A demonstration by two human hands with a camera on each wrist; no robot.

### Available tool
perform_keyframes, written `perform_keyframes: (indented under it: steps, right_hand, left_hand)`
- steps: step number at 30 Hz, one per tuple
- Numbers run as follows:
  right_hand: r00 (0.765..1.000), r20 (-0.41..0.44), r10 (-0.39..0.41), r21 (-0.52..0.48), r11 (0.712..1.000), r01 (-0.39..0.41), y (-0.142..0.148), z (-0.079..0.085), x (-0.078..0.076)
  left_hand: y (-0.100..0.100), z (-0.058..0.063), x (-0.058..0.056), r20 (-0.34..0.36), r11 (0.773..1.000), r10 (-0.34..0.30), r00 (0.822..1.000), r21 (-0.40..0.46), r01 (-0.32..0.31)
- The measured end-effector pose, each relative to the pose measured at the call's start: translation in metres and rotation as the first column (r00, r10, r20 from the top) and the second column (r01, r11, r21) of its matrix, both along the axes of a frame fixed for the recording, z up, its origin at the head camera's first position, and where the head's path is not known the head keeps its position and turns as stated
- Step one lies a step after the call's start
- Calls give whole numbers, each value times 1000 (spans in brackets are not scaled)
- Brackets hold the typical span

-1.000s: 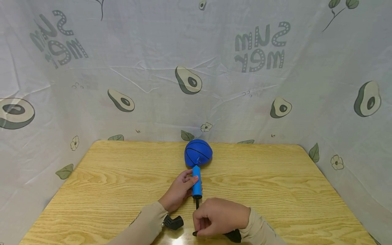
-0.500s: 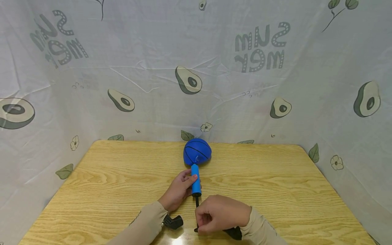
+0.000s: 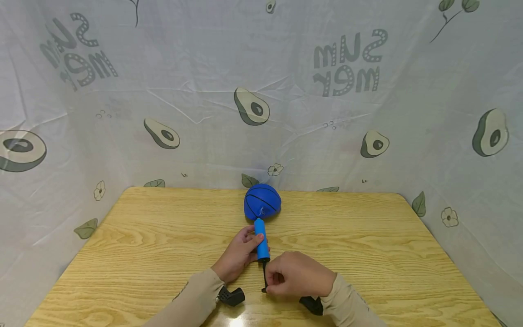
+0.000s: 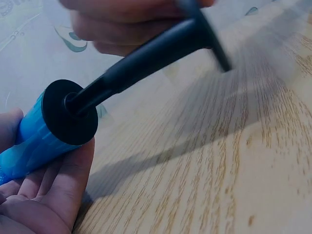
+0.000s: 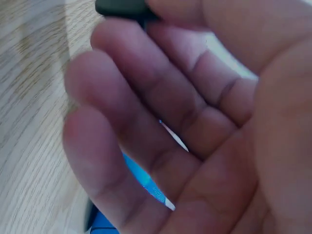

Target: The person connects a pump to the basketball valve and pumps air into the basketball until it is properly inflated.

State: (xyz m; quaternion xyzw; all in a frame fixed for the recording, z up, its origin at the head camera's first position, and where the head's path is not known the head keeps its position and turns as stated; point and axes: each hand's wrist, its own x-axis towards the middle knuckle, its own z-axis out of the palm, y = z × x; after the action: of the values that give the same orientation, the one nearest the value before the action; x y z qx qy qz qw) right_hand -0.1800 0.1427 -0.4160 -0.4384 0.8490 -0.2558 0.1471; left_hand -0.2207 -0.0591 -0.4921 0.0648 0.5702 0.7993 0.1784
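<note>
My left hand (image 3: 236,255) grips the blue barrel of a hand pump (image 3: 263,249), its thumb lying along the top. The pump's front end points at a blue ball (image 3: 263,200) with black lines, dented and soft-looking; the joint between them is too small to make out. My right hand (image 3: 300,274) pinches the pump's black T-handle (image 4: 209,36) between thumb and fingers. Part of the black plunger rod (image 4: 92,95) shows outside the barrel's end cap in the left wrist view. In the right wrist view, the handle (image 5: 122,7) peeks out at the top, with curled fingers below it.
A wooden table (image 3: 163,218) lies under the hands and ball. Behind and beside it hangs a pale curtain (image 3: 204,113) with avocado prints. A black device (image 3: 231,296) is strapped to the left wrist, and another black device (image 3: 311,305) to the right.
My right hand has moved forward, towards the barrel, and less of the plunger rod shows. The ball and the pump's front end have shifted slightly left and away.
</note>
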Motion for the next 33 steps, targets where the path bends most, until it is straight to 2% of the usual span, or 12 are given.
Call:
perform_keyframes:
  steps: [10,14,33]
  right_hand:
    - [980,-105,-169,-34,986,166,-1,0,-3]
    - [970,-129,-207,-43,978,203,-1,-3,-5]
    - [967,-212,-141,-1,989,145,-1,-4,-5]
  left_hand:
    - [1,2,0,-23,1000,-23,999,-19,22]
    - [1,2,0,-23,999,-27,999,-18,27]
    - [-3,3,2,-16,999,-50,999,-10,50]
